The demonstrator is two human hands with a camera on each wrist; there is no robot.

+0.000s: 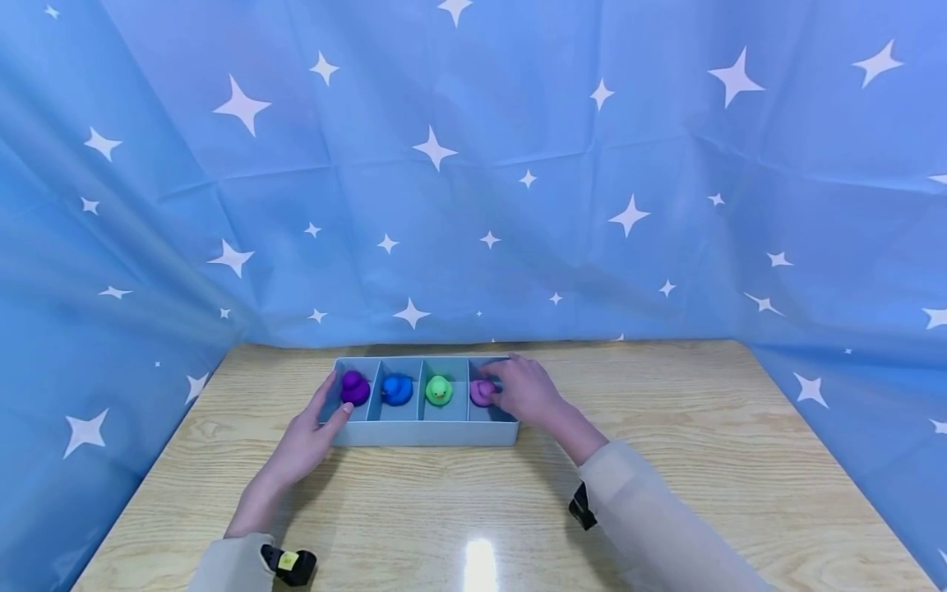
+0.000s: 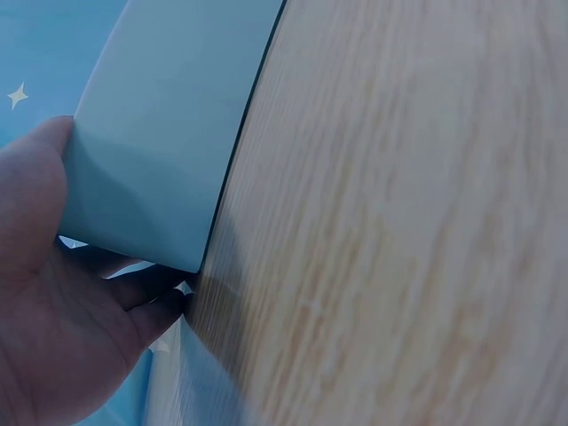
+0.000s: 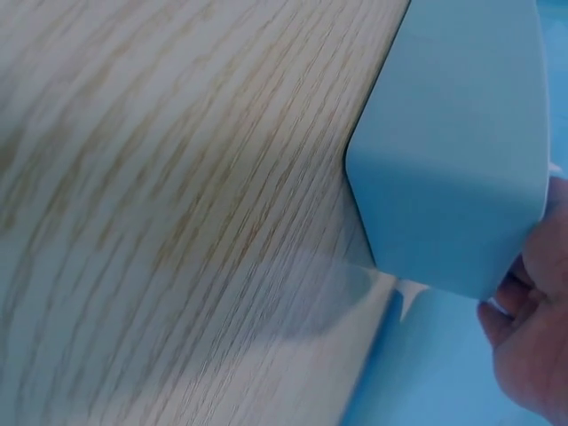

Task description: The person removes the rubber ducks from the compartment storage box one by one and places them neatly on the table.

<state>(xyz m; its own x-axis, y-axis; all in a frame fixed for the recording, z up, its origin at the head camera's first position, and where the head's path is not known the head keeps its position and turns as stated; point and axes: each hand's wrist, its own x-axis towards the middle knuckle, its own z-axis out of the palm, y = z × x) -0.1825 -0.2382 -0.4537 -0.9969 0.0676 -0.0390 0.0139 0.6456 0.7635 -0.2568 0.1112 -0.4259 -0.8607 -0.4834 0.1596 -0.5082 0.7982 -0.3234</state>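
Observation:
A light blue box (image 1: 422, 433) with a row of compartments stands on the table. From left to right it holds a purple rubber duck (image 1: 356, 388), a blue rubber duck (image 1: 397, 390), a green rubber duck (image 1: 439, 390) and a pink rubber duck (image 1: 482, 393), one in each. My left hand (image 1: 314, 436) grips the box's left end, thumb at the front rim and fingers along the side. Reaching over the right end, my right hand (image 1: 527, 388) pinches the pink duck between thumb and fingers in the rightmost compartment. The right wrist view shows the box's outer wall hiding the duck.
The wooden table (image 1: 666, 493) extends around the box on all sides. Behind and beside it hangs a blue cloth (image 1: 518, 205) with white stars. A black wrist camera (image 1: 294, 566) sits at the left sleeve, another (image 1: 582, 506) under the right sleeve.

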